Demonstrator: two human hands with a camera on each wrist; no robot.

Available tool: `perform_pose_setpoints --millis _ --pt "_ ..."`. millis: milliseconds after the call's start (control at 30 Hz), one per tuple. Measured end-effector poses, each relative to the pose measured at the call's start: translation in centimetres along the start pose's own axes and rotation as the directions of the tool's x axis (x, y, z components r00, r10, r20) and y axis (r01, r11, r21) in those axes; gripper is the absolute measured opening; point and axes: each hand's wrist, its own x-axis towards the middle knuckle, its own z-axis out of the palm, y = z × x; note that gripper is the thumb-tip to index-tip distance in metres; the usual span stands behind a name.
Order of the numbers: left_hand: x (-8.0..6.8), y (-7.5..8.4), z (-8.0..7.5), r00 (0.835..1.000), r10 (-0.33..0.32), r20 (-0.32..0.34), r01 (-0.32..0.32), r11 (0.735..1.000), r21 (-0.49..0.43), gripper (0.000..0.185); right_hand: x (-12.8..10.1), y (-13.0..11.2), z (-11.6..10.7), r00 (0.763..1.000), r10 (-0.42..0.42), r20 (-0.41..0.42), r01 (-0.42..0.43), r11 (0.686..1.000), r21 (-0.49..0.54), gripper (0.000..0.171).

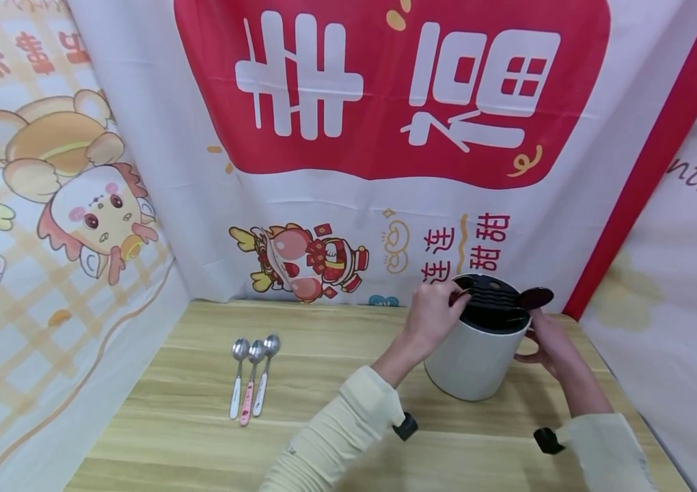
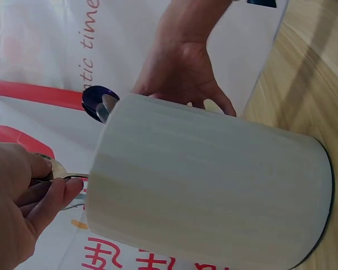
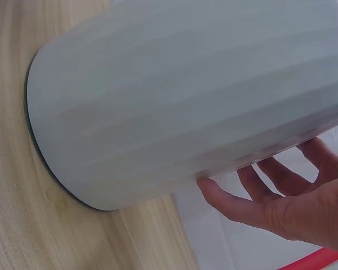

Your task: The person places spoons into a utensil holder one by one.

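The left hand pinches a metal spoon near its bowl, above the rim of a large off-white utensil holder. In the left wrist view the spoon's stem runs to the holder's mouth, where the edge hides its lower end. A black slotted insert fills the top of the holder. On the opposite side, the right hand rests its fingertips against the outer wall, as the right wrist view shows. Close by that hand, a dark spoon leans out over the rim, with a metal one beside it in the left wrist view.
Three spoons lie side by side on the left of the wooden table, two with white handles and one with a pink handle. Printed cloth hangs behind the table, with more cloth at both sides.
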Motion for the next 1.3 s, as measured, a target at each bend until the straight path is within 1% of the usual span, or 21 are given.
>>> perform_pose_setpoints --millis 100,267,333,400,500,700,833,1000,1100,1300 --pt "-0.2 -0.3 0.3 1.000 0.012 0.000 -0.012 0.998 0.064 0.012 0.1 -0.1 0.2 1.000 -0.001 -0.002 0.001 1.000 0.007 0.035" --pt "-0.4 -0.7 0.6 0.998 0.059 -0.034 -0.053 0.987 0.151 0.012 0.2 -0.2 0.5 1.000 -0.003 -0.008 0.003 1.000 0.006 0.037" --pt "-0.6 -0.8 0.7 0.997 0.058 -0.045 -0.050 0.986 0.161 0.012 0.2 -0.1 0.6 1.000 -0.004 -0.004 0.004 1.000 0.004 0.036" --pt "-0.8 -1.1 0.6 0.998 0.045 -0.047 -0.037 0.987 0.157 0.012 0.2 -0.1 0.6 1.000 -0.005 -0.001 0.005 1.000 0.001 0.034" --pt "-1.1 -1.6 0.4 0.999 0.018 -0.034 -0.013 0.990 0.137 0.012 0.2 0.0 0.4 1.000 -0.010 0.002 0.010 1.000 -0.007 0.033" --pt "-1.9 -3.1 -0.2 0.999 -0.037 -0.014 0.038 0.997 0.061 0.009 0.2 -0.1 0.3 1.000 -0.011 0.011 0.010 1.000 0.003 0.032" --pt "-2.5 -4.2 -0.6 0.999 -0.050 -0.004 0.050 0.999 0.019 0.005 0.3 -0.1 0.1 1.000 -0.018 0.011 0.018 1.000 0.004 0.031" --pt "-3.6 -5.4 -1.2 0.997 -0.071 0.009 0.071 0.997 -0.013 0.006 0.1 -0.1 0.0 0.999 -0.026 0.019 0.025 1.000 0.006 0.031" --pt "-4.2 -6.0 -1.6 0.996 -0.087 0.014 0.087 0.996 -0.014 0.006 0.1 -0.1 0.0 1.000 -0.026 0.013 0.026 1.000 0.008 0.032" --pt "-5.3 -7.1 -2.6 0.991 -0.132 0.034 0.131 0.991 0.019 0.005 0.0 0.0 0.0 0.999 -0.033 0.010 0.033 0.999 0.010 0.032"
